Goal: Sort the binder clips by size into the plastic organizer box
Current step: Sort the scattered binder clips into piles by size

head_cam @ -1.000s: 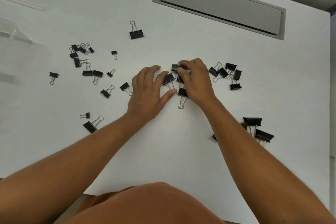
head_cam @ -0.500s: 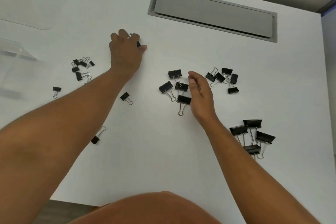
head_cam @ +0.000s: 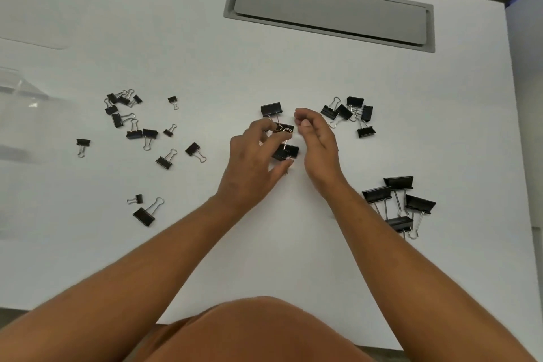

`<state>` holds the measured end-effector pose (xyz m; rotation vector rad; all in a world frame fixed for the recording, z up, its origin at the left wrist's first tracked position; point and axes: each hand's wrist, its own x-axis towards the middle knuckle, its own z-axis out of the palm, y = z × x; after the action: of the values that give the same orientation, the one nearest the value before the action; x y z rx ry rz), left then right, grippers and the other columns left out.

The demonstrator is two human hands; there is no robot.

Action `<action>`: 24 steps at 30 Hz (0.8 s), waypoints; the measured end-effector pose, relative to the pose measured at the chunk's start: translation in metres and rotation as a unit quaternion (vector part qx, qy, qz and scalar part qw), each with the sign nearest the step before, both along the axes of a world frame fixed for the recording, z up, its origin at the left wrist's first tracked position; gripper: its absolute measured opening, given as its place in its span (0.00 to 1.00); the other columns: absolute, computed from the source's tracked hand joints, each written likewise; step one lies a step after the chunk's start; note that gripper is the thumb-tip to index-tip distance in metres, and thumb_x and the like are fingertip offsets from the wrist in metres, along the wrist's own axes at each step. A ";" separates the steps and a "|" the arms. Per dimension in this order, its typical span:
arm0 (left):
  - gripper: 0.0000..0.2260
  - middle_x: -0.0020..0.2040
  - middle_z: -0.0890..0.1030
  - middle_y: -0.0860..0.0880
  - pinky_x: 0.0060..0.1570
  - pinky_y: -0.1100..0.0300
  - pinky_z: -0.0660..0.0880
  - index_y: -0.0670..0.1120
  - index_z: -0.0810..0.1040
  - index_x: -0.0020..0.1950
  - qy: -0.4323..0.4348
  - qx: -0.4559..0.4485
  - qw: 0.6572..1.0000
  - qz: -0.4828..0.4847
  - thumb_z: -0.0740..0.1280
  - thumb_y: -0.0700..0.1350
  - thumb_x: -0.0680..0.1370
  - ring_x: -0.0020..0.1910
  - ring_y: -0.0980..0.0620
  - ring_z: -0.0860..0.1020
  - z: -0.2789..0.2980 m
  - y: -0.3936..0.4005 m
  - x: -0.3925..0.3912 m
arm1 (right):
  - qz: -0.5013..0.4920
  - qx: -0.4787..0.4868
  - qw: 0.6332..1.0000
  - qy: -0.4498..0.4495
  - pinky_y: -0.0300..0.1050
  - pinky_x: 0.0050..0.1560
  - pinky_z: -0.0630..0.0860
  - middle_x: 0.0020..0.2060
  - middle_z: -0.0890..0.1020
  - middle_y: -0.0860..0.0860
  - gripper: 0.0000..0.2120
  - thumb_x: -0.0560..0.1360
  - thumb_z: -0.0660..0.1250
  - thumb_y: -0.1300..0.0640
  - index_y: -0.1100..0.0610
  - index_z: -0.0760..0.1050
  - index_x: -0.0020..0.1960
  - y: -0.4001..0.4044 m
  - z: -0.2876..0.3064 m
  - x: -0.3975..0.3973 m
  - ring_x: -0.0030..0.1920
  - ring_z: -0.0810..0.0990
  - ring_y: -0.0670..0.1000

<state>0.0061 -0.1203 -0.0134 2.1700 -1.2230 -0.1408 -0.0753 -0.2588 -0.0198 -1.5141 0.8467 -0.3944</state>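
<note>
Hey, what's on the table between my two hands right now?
In the head view, a small cluster of medium binder clips lies between the left hand and the right hand; the left fingers reach over some of them.

About thirty binder clips (head_cam: pixel 271 109), two hands (head_cam: pixel 252 167).

— What is the person wearing on the arms?

— Nothing that shows. Both forearms come in bare from the lower corners of the frame, with no sleeves, watch or bracelet.

— And the hands?

— The left hand (head_cam: pixel 252 161) and the right hand (head_cam: pixel 318 147), near the frame's centre, are bare: no gloves or rings visible. Fingernails look short and plain.

— Anything else?

— A bare knee, bottom centre.
</note>
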 end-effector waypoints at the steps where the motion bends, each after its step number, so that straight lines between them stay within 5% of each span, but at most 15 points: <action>1: 0.23 0.68 0.74 0.46 0.56 0.45 0.73 0.50 0.79 0.68 -0.007 0.009 1.000 0.006 0.78 0.50 0.74 0.59 0.48 0.78 -0.005 0.000 0.000 | 0.005 -0.007 1.000 0.004 0.51 0.75 0.72 0.66 0.81 0.50 0.14 0.87 0.58 0.59 0.58 0.76 0.70 0.000 -0.001 0.000 0.69 0.78 0.47; 5: 0.27 0.75 0.70 0.42 0.69 0.44 0.69 0.49 0.76 0.72 -0.036 0.023 0.998 0.035 0.76 0.55 0.76 0.72 0.42 0.70 -0.017 0.003 0.007 | 0.047 -0.105 0.993 0.017 0.50 0.75 0.70 0.70 0.75 0.51 0.17 0.87 0.57 0.56 0.57 0.71 0.74 0.009 0.001 -0.006 0.72 0.74 0.47; 8: 0.31 0.84 0.55 0.40 0.80 0.40 0.57 0.46 0.63 0.82 -0.039 0.076 0.996 0.014 0.66 0.54 0.82 0.83 0.37 0.55 -0.024 0.005 0.014 | 0.133 -0.262 0.955 0.042 0.44 0.79 0.63 0.79 0.65 0.53 0.22 0.88 0.56 0.50 0.56 0.66 0.79 0.025 -0.004 -0.008 0.79 0.63 0.48; 13: 0.33 0.86 0.48 0.42 0.82 0.41 0.46 0.46 0.52 0.86 -0.036 0.156 0.987 -0.001 0.51 0.60 0.84 0.85 0.42 0.47 -0.031 -0.004 0.034 | 0.182 -0.415 0.879 0.150 0.57 0.83 0.54 0.84 0.55 0.56 0.33 0.86 0.47 0.38 0.55 0.56 0.84 0.033 -0.012 0.016 0.84 0.50 0.58; 16: 0.34 0.86 0.48 0.42 0.83 0.43 0.45 0.46 0.50 0.86 -0.048 0.163 0.985 -0.011 0.51 0.60 0.84 0.85 0.42 0.46 -0.032 -0.017 0.059 | 0.194 -0.458 0.841 0.212 0.59 0.83 0.49 0.84 0.54 0.58 0.38 0.84 0.37 0.33 0.56 0.54 0.85 0.024 -0.009 0.049 0.85 0.47 0.58; 24: 0.35 0.86 0.49 0.43 0.82 0.42 0.46 0.45 0.50 0.86 -0.051 0.170 0.984 -0.025 0.50 0.61 0.83 0.85 0.43 0.47 -0.029 -0.073 0.116 | 0.143 -0.416 0.878 0.186 0.58 0.83 0.53 0.83 0.58 0.56 0.37 0.84 0.46 0.34 0.55 0.57 0.84 -0.026 -0.009 0.098 0.84 0.51 0.59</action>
<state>0.1221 -0.1933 -0.0421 2.4642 -1.3953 -0.2788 0.0231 -0.2852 -0.0284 -2.5471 0.7570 -0.2528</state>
